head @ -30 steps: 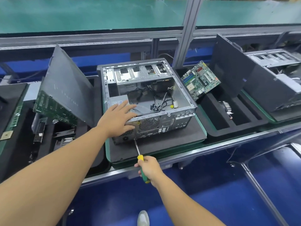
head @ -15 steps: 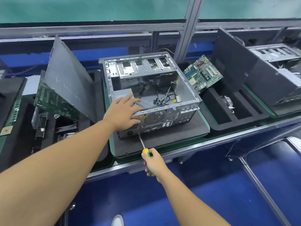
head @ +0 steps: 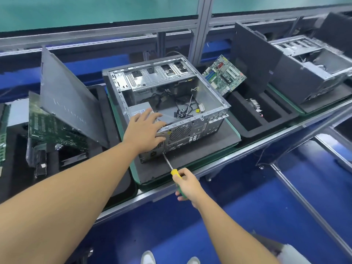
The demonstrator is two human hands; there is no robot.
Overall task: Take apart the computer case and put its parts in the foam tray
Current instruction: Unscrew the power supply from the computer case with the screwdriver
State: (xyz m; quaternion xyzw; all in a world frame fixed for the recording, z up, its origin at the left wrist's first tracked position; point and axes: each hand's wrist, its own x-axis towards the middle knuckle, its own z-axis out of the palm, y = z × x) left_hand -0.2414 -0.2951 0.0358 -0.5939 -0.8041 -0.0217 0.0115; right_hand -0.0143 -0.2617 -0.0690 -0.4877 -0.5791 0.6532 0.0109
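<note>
An open metal computer case lies on a dark mat, with loose cables and a grey power supply inside. My left hand rests flat on the case's near left corner, over the power supply. My right hand grips a screwdriver with a yellow and green handle; its shaft points at the case's rear panel near the bottom. A black foam tray stands right of the case, with a green motherboard leaning at its far end.
A grey side panel leans over another green board in the left foam tray. A second case and dark panel stand at the right. The bench's metal front edge runs below my hands; blue floor lies beneath.
My view has shifted a little; both hands stay on the case and on the screwdriver, whose tip remains at the rear panel.
</note>
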